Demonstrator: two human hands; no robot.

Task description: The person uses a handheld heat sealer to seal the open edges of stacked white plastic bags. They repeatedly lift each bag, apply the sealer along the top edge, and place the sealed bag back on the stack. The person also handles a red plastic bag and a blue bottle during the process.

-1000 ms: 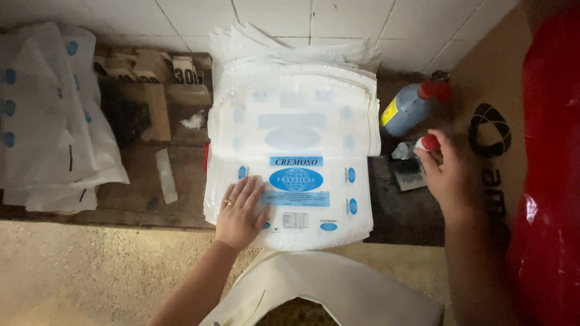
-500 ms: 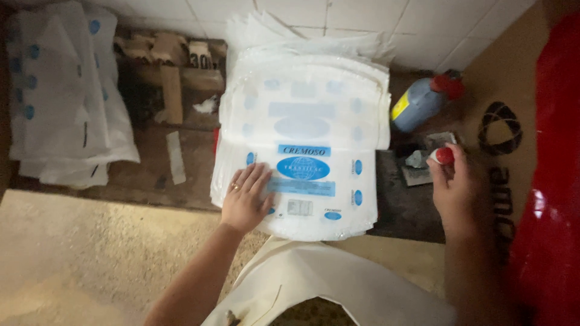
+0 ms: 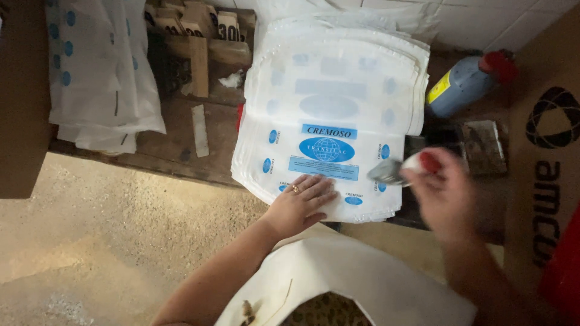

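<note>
I see a dark, worn wooden bench [image 3: 181,151] running across the top of the view, backed by a white tiled wall [image 3: 483,18], with a speckled, gritty concrete floor [image 3: 90,241] below it at seven o'clock. On the bench, at twelve o'clock from my hands, lies a thick stack of glossy white plastic bags [image 3: 329,115] printed in blue, flat and slightly fanned at the edges. My left hand [image 3: 299,202] lies flat on the stack's near edge, fingers spread, a ring on one finger. My right hand [image 3: 444,190], at three o'clock, is blurred; it is closed around a small tool [image 3: 408,168] with a red and white grip and what may be a metal head, just beside the stack's right edge. A second pile of similar bags [image 3: 96,72] sits at ten o'clock. At two o'clock a blue-grey bottle [image 3: 462,87] with a red cap lies tilted; I cannot tell its contents. A brown cardboard box [image 3: 544,151] stands at the right.
</note>
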